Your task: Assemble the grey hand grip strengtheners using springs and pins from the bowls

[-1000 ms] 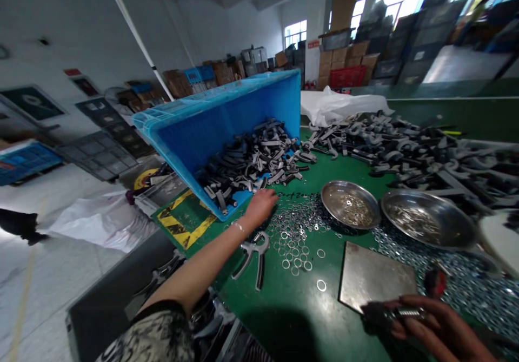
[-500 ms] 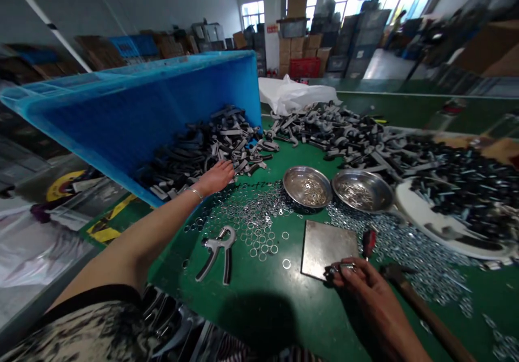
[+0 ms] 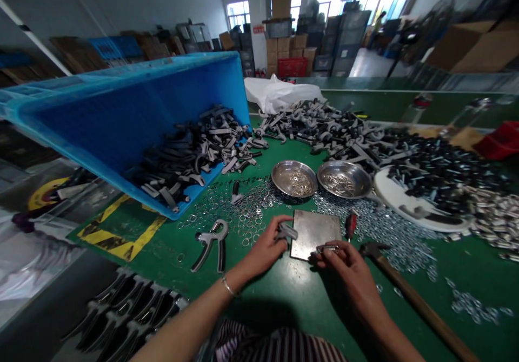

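Observation:
My left hand (image 3: 263, 249) is closed on a grey handle piece (image 3: 288, 232), held at the left edge of a square metal plate (image 3: 318, 224). Over the plate's front right corner, my right hand (image 3: 351, 267) pinches a small metal spring (image 3: 327, 248) with a dark end. The two parts are close but apart. To the left lies an assembled hand grip exerciser (image 3: 213, 243) with grey and black handles. Behind it, many thin metal rings (image 3: 248, 224) and one loose handle piece (image 3: 235, 193) are spread on the green table.
A tipped blue crate (image 3: 194, 80) spills handles at the left. Two steel bowls (image 3: 279, 186) of small parts stand behind the plate. A red screwdriver (image 3: 351, 224), a hammer (image 3: 409, 291) and a white tray (image 3: 405, 210) lie right. Finished exercisers (image 3: 125, 313) fill a box below.
My left hand has come back from the crate's mouth to the plate, now with a grey handle piece in it. My right hand still holds the spring. The view has shifted slightly.

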A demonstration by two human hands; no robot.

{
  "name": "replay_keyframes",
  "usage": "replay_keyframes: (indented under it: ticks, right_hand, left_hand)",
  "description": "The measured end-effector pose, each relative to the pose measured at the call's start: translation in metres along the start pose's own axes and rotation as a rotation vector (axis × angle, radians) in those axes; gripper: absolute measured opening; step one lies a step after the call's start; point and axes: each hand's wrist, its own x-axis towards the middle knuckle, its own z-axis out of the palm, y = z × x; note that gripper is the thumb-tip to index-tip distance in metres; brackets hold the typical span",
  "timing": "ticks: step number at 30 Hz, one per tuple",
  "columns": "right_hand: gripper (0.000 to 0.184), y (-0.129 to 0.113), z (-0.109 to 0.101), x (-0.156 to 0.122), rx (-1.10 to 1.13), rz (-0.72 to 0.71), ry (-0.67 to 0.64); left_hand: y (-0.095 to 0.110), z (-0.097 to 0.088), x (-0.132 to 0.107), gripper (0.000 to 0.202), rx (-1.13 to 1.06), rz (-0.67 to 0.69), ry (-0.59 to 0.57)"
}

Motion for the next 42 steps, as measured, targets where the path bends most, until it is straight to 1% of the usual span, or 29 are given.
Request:
replay_keyframes:
  ticks: [2,4,6,8,10,12,14,16,18,20,21,22,23,24,25,27,28,29,30,31,33,34,35,37,38,39,40,41,42]
  right_hand:
    - [0.033,-0.002,0.004,-0.004,-0.004,-0.001,-0.001]
    - [0.033,-0.002,0.01,-0.008,-0.011,-0.014,0.001]
    - [0.033,0.001,0.018,-0.012,-0.03,-0.048,0.017]
    - [0.032,0.004,0.025,-0.018,-0.074,-0.103,0.055]
    - [0.032,0.007,0.028,-0.023,-0.15,-0.152,0.088]
    - [0.031,0.01,0.025,-0.024,-0.232,-0.197,0.103]
    - [0.029,0.011,0.017,-0.021,-0.284,-0.233,0.067]
    - [0.025,0.012,0.008,-0.015,-0.287,-0.214,-0.02]
    - [0.024,0.011,0.006,-0.009,-0.248,-0.136,-0.127]
    - [0.023,0.01,0.013,-0.001,-0.211,-0.089,-0.235]
    - [0.022,0.008,0.02,0.004,-0.213,-0.102,-0.3]
    - [0.022,0.007,0.028,0.011,-0.236,-0.129,-0.379]
    - [0.021,0.005,0.038,0.02,-0.283,-0.173,-0.456]
    - [0.022,0.004,0.047,0.031,-0.371,-0.235,-0.519]
    - [0.022,0.003,0.056,0.043,-0.485,-0.312,-0.554]
    - [0.025,0.003,0.068,0.07,-0.707,-0.463,-0.555]
    - [0.025,0.004,0.072,0.082,-0.784,-0.524,-0.545]
    - [0.024,0.005,0.073,0.094,-0.828,-0.565,-0.543]
    - [0.021,0.007,0.073,0.104,-0.855,-0.583,-0.563]
    - [0.017,0.008,0.072,0.114,-0.885,-0.595,-0.588]
    - [0.017,0.009,0.067,0.128,-1.047,-0.637,-0.619]
    - [0.019,0.008,0.064,0.131,-1.099,-0.644,-0.622]
    - [0.019,0.006,0.061,0.131,-1.117,-0.642,-0.606]
    - [0.02,-0.001,0.055,0.118,-1.022,-0.581,-0.517]
    - [0.022,-0.005,0.051,0.107,-0.92,-0.508,-0.457]
    - [0.025,-0.007,0.048,0.094,-0.787,-0.4,-0.402]
    - [0.029,-0.009,0.043,0.08,-0.629,-0.262,-0.362]
    - [0.031,-0.009,0.039,0.066,-0.453,-0.116,-0.339]
    - [0.032,-0.007,0.034,0.052,-0.278,0.017,-0.329]
  left_hand:
    - [-0.001,0.026,-0.012,0.051,-0.081,-0.056,-0.031]
    - [-0.001,0.043,-0.017,0.045,-0.109,-0.109,0.004]
    - [-0.002,0.056,-0.018,0.041,-0.153,-0.162,0.079]
    - [-0.005,0.068,-0.019,0.039,-0.266,-0.205,0.149]
    - [-0.01,0.08,-0.021,0.039,-0.408,-0.228,0.192]
    - [-0.014,0.088,-0.025,0.037,-0.488,-0.253,0.19]
    - [-0.015,0.089,-0.031,0.035,-0.487,-0.294,0.098]
    - [-0.008,0.081,-0.039,0.038,-0.452,-0.312,-0.088]
    - [0.002,0.069,-0.047,0.049,-0.505,-0.309,-0.287]
    - [0.01,0.056,-0.054,0.052,-0.686,-0.317,-0.444]
    - [0.011,0.049,-0.057,0.05,-0.793,-0.336,-0.491]
    - [0.01,0.044,-0.059,0.048,-0.878,-0.353,-0.508]
    - [0.007,0.038,-0.06,0.047,-0.92,-0.359,-0.476]
    - [0.003,0.033,-0.06,0.046,-0.912,-0.349,-0.385]
    - [-0.002,0.027,-0.06,0.043,-0.866,-0.323,-0.237]
    - [-0.009,0.017,-0.056,0.037,-0.739,-0.251,0.116]
    - [-0.011,0.012,-0.054,0.037,-0.687,-0.22,0.263]
    - [-0.012,0.008,-0.05,0.038,-0.652,-0.199,0.352]
    - [-0.013,0.003,-0.045,0.04,-0.636,-0.187,0.376]
    - [-0.013,-0.001,-0.04,0.042,-0.628,-0.18,0.347]
    - [-0.013,-0.008,-0.028,0.044,-0.585,-0.171,0.257]
    - [-0.013,-0.01,-0.023,0.042,-0.536,-0.162,0.255]
    - [-0.013,-0.012,-0.02,0.039,-0.466,-0.146,0.301]
    - [-0.011,-0.012,-0.017,0.033,-0.295,-0.111,0.493]
    - [-0.008,-0.011,-0.017,0.031,-0.222,-0.096,0.587]
    - [-0.006,-0.008,-0.017,0.03,-0.169,-0.083,0.645]
    - [-0.003,-0.005,-0.017,0.03,-0.135,-0.068,0.653]
    - [0.0,0.0,-0.016,0.03,-0.116,-0.048,0.615]
    - [0.004,0.006,-0.014,0.03,-0.103,-0.02,0.545]
